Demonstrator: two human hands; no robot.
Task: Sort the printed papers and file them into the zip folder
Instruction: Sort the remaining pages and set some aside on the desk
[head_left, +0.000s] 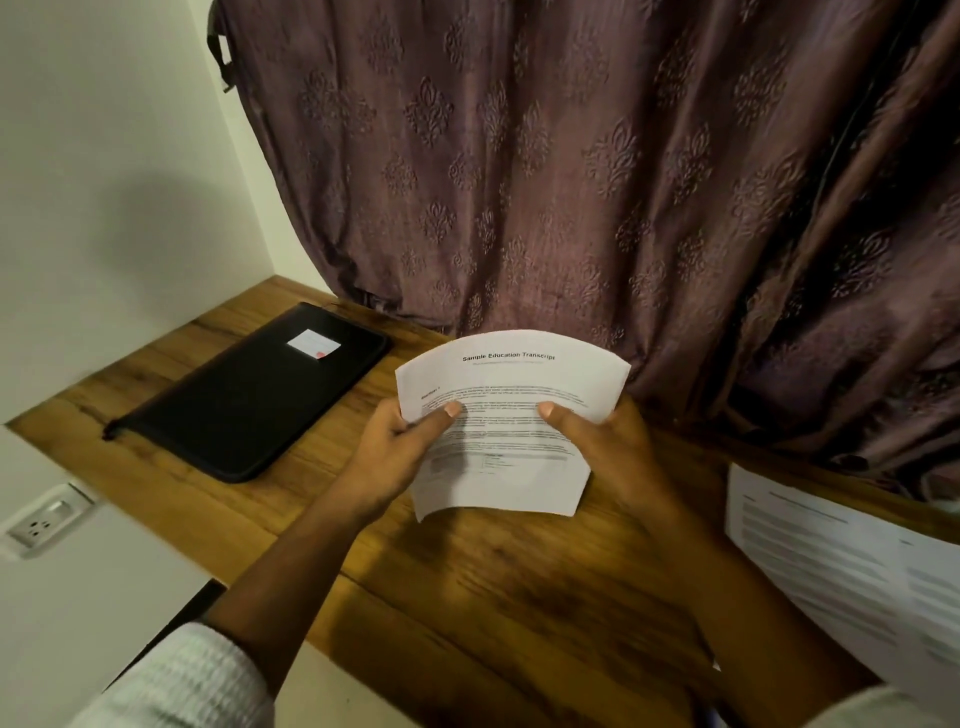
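Two hands are busy with one printed paper (511, 415). Our left hand (405, 447) is pinching its nine-o'clock edge with the thumb lying across the text, and our right hand (608, 447) is pinching the three-o'clock edge the same way. We are holding it above the tabletop (467, 597), slightly bowed, with the heading "Sample Education Transcript" facing us. We cannot tell whether more sheets are sitting behind it.

We are judging this to be the sorting step: we are reading the title to decide where the paper belongs. The zip folder (249, 395) is lying flat at ten o'clock from the paper, well apart from it and near the wall. It is looking closed, and it is carrying a white label (313, 344) on its cover. Another printed sheet (841, 561) is lying at four o'clock, below the curtain (571, 182).

Next, we are thinking, the paper is needing a place in its pile. Filing is then calling for one hand to let go and open the folder's zip first.
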